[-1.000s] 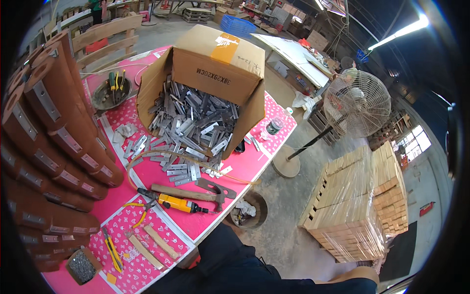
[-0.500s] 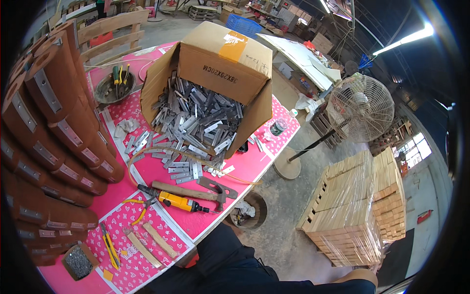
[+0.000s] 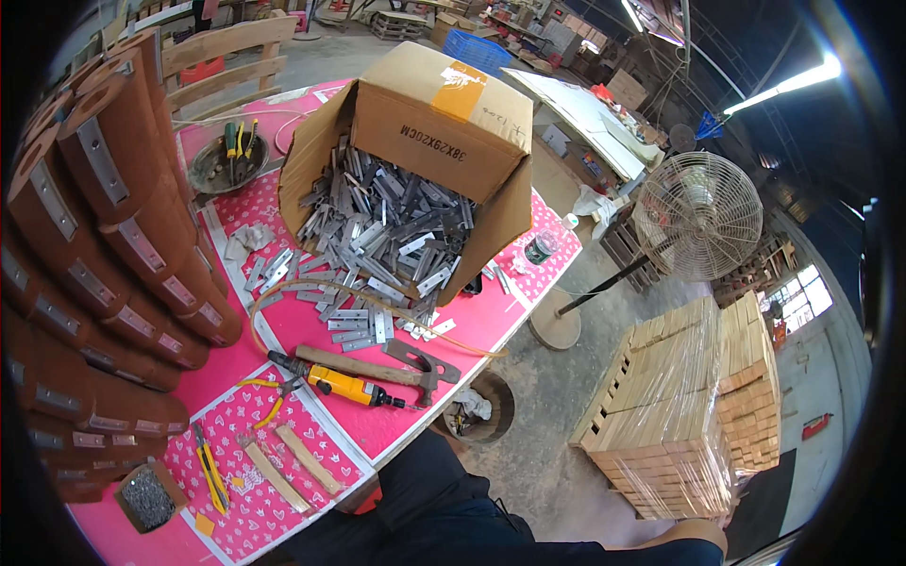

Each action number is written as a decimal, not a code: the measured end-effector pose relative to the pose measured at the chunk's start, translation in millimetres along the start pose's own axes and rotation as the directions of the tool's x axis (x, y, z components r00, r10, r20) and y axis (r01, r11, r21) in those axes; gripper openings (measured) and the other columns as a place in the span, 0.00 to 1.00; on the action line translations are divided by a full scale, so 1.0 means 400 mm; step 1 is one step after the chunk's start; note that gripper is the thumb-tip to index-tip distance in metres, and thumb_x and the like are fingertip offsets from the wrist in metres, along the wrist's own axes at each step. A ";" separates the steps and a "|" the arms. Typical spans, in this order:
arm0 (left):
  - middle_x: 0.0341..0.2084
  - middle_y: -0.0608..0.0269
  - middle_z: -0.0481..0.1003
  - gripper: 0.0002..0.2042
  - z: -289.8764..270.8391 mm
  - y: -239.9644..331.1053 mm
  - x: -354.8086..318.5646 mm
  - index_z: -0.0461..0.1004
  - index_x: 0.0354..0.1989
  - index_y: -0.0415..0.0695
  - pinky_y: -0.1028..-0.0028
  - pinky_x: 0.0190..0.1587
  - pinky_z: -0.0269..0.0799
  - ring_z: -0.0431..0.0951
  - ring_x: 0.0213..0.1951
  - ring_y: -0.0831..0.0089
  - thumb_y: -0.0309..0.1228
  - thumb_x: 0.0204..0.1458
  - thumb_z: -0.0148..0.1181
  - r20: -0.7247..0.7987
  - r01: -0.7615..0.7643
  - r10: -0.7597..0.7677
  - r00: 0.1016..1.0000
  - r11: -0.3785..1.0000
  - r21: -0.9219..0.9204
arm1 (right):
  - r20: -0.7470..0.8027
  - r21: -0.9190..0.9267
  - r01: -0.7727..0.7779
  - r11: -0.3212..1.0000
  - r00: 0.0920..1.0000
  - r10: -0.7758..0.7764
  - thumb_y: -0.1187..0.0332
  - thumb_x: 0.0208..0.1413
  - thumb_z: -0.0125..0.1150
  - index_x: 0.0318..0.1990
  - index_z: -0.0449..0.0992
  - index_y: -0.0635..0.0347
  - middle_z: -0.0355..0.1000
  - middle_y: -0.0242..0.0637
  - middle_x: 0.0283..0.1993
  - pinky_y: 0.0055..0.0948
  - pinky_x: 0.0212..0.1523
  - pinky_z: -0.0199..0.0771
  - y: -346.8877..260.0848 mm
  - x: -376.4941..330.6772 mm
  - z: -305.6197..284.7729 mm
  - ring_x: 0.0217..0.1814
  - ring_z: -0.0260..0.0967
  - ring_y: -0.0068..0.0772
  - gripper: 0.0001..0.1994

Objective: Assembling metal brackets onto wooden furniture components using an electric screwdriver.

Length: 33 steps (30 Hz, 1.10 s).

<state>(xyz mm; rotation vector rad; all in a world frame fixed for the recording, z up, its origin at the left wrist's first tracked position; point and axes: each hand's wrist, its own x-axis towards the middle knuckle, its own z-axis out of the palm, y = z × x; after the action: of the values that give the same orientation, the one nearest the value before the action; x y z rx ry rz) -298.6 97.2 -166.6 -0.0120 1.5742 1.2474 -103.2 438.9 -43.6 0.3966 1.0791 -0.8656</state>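
Here's the hammer (image 3: 363,367) on the near side of the pink tabletop (image 3: 222,375), yellow power driver (image 3: 345,384) just beside it, a tan hose (image 3: 453,342) curving beyond; an open carton (image 3: 425,146) of metal strips (image 3: 387,222) blocks the far side, brown cylinders (image 3: 99,160) crowd the left, and the grip, can't tell, both hands out of view

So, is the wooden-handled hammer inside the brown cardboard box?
No, the hammer lies beside the yellow power tool on the pink table.
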 end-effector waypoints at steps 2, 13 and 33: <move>0.40 0.67 0.79 0.10 0.001 0.000 -0.001 0.77 0.44 0.41 0.74 0.48 0.72 0.76 0.42 0.77 0.30 0.57 0.64 -0.002 -0.002 0.002 1.000 1.000 -0.003 | -0.002 -0.002 0.000 1.000 1.000 0.000 0.48 0.56 0.64 0.45 0.83 0.59 0.80 0.42 0.42 0.30 0.48 0.75 0.000 0.001 -0.003 0.46 0.77 0.32 0.22; 0.40 0.67 0.78 0.10 0.005 -0.005 -0.004 0.77 0.45 0.41 0.74 0.48 0.72 0.75 0.42 0.77 0.31 0.57 0.64 -0.010 0.000 0.000 1.000 1.000 -0.007 | 0.011 -0.013 -0.002 1.000 1.000 0.002 0.48 0.56 0.64 0.44 0.83 0.58 0.80 0.42 0.41 0.30 0.47 0.75 -0.003 0.007 0.002 0.45 0.77 0.31 0.22; 0.40 0.68 0.78 0.11 0.025 -0.016 0.008 0.77 0.45 0.41 0.73 0.49 0.71 0.75 0.43 0.78 0.31 0.57 0.65 0.032 -0.016 0.016 0.999 1.000 -0.005 | -0.004 0.053 -0.025 0.998 1.000 0.025 0.48 0.57 0.63 0.42 0.84 0.58 0.80 0.40 0.38 0.28 0.45 0.75 0.032 0.000 0.054 0.42 0.77 0.29 0.21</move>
<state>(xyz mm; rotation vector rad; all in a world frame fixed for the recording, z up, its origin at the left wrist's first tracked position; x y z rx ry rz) -289.4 102.9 -171.9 0.0179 1.5464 1.2576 -80.3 432.5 -35.4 0.4560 1.0547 -0.8727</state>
